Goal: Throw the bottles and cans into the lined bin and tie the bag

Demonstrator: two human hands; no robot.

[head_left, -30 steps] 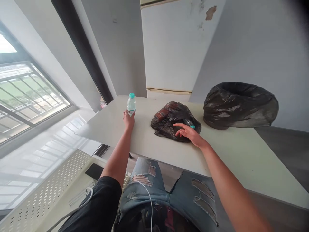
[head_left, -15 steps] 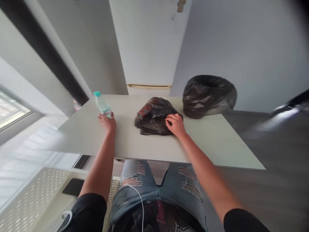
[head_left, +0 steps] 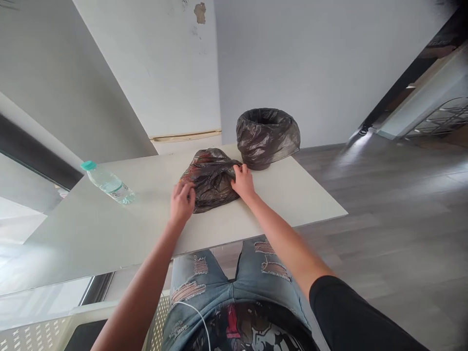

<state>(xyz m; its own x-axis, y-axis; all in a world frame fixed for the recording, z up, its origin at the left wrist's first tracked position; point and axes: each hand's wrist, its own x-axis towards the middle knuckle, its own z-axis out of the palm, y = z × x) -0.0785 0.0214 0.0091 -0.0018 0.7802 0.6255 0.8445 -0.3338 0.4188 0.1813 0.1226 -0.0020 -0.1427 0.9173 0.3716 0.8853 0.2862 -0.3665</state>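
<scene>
A crumpled black plastic bag (head_left: 215, 187) lies on the white table (head_left: 153, 234) in front of me, with something reddish showing dimly through its far left side. My left hand (head_left: 182, 201) grips the bag's left edge, its fingers curled into the plastic. On the opposite side, my right hand (head_left: 243, 181) pinches the bag near its upper right corner. To the left stands a clear water bottle (head_left: 111, 185) with a turquoise cap, apart from both hands.
A bin lined with a black bag (head_left: 268, 136) sits at the table's back right, its mouth facing up. Behind the table is a white refrigerator-like panel (head_left: 164, 73). At lower left, a perforated cream chair (head_left: 32, 336) holds a dark flat object (head_left: 86, 336).
My left hand has left the bottle and moved right onto the black bag. The bag is spread wider between both hands. My view has turned to the right.
</scene>
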